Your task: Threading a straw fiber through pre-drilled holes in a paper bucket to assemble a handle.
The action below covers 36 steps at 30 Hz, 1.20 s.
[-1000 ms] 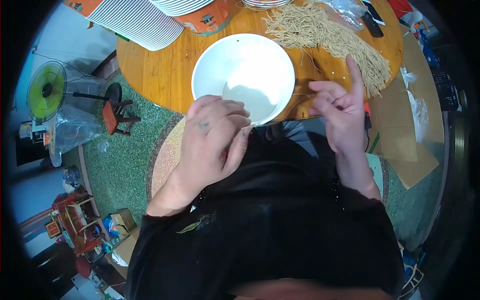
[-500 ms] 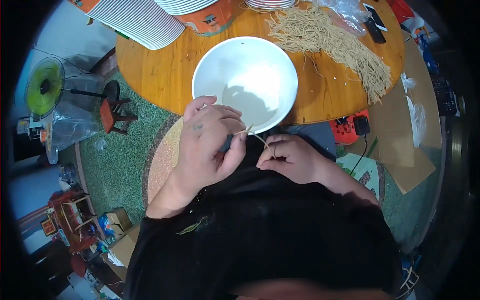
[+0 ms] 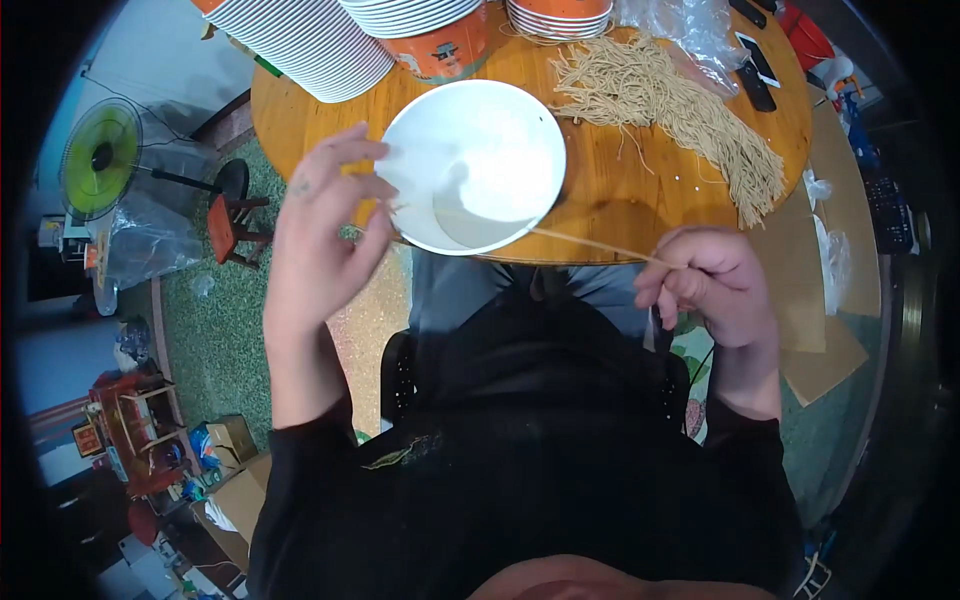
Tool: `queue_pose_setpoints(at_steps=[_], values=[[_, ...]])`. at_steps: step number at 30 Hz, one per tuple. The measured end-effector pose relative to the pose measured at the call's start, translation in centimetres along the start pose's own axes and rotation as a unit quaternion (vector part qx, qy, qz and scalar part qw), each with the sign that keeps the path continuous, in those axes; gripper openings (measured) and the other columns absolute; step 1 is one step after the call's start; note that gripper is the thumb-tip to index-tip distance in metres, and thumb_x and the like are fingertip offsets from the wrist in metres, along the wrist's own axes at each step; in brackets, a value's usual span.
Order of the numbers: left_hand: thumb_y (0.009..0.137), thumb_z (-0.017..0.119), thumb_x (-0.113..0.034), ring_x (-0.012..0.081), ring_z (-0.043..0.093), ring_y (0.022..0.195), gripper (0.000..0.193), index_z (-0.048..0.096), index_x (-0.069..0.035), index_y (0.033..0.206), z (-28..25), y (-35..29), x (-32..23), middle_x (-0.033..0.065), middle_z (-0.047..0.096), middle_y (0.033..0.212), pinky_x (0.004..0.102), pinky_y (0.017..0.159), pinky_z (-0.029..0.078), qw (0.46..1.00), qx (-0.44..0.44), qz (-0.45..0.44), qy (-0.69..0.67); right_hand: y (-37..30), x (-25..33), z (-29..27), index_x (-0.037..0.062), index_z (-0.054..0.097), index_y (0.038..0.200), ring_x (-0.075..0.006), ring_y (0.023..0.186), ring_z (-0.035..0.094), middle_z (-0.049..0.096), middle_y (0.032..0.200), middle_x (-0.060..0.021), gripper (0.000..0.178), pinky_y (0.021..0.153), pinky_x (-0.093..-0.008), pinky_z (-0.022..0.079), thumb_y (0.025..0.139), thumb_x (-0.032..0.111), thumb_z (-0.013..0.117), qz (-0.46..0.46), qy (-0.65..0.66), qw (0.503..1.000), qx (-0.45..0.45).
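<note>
A thin tan string stretches nearly straight between my hands, passing over the near rim of a white tub. My right hand, just off the table's near edge, pinches one end between thumb and fingers. On the tub's left side, my left hand has its thumb and forefinger tips close together at the string's other end; the remaining fingers are spread. Over the pale tub the string is hard to follow. Back right of the tub lies a heap of similar tan strings.
Stacked orange-and-white paper tubs stand along the back of the round wooden table. Clear plastic bags and a phone lie at the back right. A floor fan and red stool are at left; cardboard lies at right.
My hands have moved apart, left hand leftward and right hand rightward, drawing the string out between them. The white tub has turned clockwise and shifted slightly left on the table.
</note>
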State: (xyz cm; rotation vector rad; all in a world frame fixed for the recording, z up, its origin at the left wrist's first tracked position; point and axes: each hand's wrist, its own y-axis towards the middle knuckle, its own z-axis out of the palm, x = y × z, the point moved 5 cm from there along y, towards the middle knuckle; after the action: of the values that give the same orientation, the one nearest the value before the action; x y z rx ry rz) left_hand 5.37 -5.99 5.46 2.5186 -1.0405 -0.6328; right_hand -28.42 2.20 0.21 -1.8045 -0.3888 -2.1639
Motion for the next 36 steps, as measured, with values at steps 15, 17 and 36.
queue_pose_setpoints(at_steps=[15, 17, 36], values=[[0.081, 0.090, -0.015, 0.0270, 0.068, 0.096, 0.036, 0.075, -0.008, 0.113, 5.6, -2.0, -6.3, 0.0057, 0.071, 0.100, 0.0424, 0.093, 0.047, 0.994, -0.096, 0.044, 0.004, 7.1, 0.3, 0.4, -0.0056, 0.061, 0.127, -0.0185, 0.070, 0.065, 0.066, 0.095, -0.0162, 0.044, 0.056, -0.0261, 0.054, 0.120, 0.030, 0.036, -0.141, 0.365, 0.914, 0.110], [0.082, 0.086, -0.008, 0.0248, 0.069, 0.092, 0.028, 0.077, -0.010, 0.109, 5.2, -2.4, -4.7, 0.0016, 0.072, 0.093, 0.0437, 0.097, 0.046, 0.995, -0.083, 0.035, 0.038, 7.5, 0.5, -0.3, -0.0044, 0.062, 0.130, -0.0180, 0.076, 0.065, 0.067, 0.098, -0.0145, 0.043, 0.060, -0.0278, 0.056, 0.120, 0.028, 0.036, -0.121, 0.375, 0.917, 0.059], [0.081, 0.089, -0.013, 0.0276, 0.072, 0.085, 0.038, 0.077, -0.005, 0.116, 4.6, 0.7, -8.0, 0.0087, 0.075, 0.097, 0.0386, 0.076, 0.054, 0.989, -0.121, 0.053, -0.065, 8.3, -1.2, 4.8, 0.0032, 0.062, 0.119, -0.0118, 0.071, 0.052, 0.053, 0.087, -0.0045, 0.037, 0.050, -0.0236, 0.045, 0.119, 0.034, 0.041, -0.104, 0.316, 0.939, 0.091]])
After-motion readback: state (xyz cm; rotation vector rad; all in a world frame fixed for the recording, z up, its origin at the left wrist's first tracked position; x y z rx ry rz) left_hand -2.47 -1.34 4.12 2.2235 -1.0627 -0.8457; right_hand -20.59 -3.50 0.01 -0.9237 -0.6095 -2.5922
